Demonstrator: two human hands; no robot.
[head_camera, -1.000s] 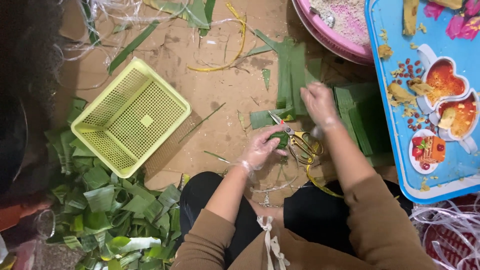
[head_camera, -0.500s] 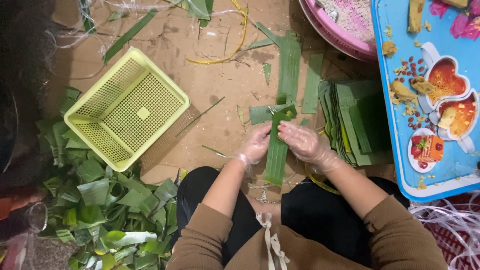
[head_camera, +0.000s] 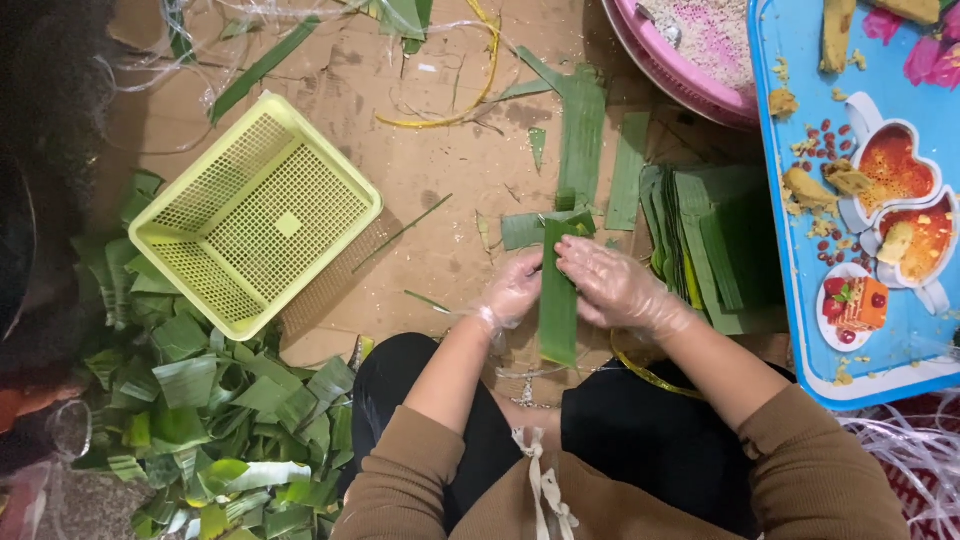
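Both gloved hands, left hand (head_camera: 515, 290) and right hand (head_camera: 612, 285), pinch a banana leaf strip (head_camera: 558, 300) flat, apparently to keep it straight.

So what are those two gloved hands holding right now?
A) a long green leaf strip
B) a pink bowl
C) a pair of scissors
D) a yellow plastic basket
A: the left hand and the right hand both grip a long green leaf strip between them, while the yellow basket sits apart on the floor to the left.
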